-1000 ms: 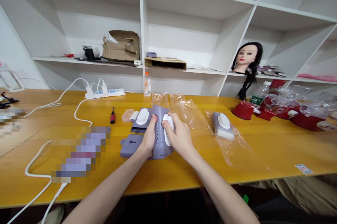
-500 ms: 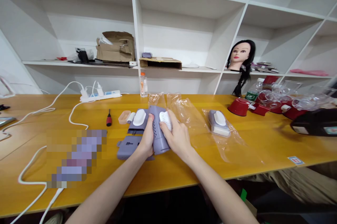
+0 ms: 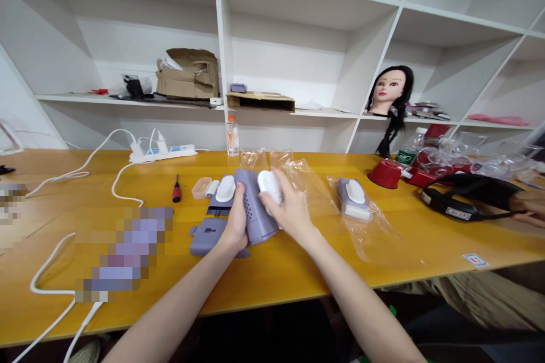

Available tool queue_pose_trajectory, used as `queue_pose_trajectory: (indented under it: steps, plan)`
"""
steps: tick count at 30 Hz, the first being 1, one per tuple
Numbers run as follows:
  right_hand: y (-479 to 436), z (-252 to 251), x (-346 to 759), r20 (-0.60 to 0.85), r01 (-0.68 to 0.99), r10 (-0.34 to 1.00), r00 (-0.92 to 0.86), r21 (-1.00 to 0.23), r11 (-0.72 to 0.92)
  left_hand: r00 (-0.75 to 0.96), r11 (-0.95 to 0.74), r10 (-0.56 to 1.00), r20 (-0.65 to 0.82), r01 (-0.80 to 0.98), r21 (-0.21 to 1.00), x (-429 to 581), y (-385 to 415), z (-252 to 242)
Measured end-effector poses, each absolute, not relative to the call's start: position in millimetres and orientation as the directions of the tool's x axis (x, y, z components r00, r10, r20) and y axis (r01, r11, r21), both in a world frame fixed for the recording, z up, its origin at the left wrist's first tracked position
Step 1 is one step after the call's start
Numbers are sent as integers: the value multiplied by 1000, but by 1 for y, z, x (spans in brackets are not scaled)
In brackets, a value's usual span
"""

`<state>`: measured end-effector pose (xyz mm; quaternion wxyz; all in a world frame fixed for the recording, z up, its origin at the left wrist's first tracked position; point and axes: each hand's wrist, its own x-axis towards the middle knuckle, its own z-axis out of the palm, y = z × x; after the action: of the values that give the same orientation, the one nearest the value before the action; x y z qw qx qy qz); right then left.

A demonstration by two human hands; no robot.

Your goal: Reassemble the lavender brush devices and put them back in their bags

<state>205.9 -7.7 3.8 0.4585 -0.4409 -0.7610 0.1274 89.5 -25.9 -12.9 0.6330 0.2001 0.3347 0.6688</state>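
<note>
Side by side, the left hand (image 3: 237, 221) is clamped on a purple case (image 3: 256, 218) and the right hand (image 3: 293, 204) grips a white piece (image 3: 267, 183) at that case's right side; whether the two parts join, I cannot tell. Left of both hands lies a screwdriver (image 3: 176, 191).

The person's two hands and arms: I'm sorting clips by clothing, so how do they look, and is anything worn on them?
The slender left forearm and right forearm show no sleeves, watch or bracelet. The left hand and right hand are ungloved, without visible markings; some fingers are hidden, so rings can't be ruled out.
</note>
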Motion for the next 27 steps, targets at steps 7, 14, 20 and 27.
queue_pose_trajectory:
  steps: [7,14,20,27]
  plan:
    - [43,3,240,235,562,967,-94,-790,246,-101,-27,990,-94,-808,589,58,-19,-3]
    - [50,-11,228,282,863,944,-174,-419,284,138,136,990,-42,-801,584,48,-16,-8]
    - [49,-12,201,247,925,921,-301,-160,345,174,164,984,-43,-773,612,54,-20,-7]
    - [41,-8,211,268,918,895,-356,-80,389,177,164,983,-45,-747,644,58,-20,-7]
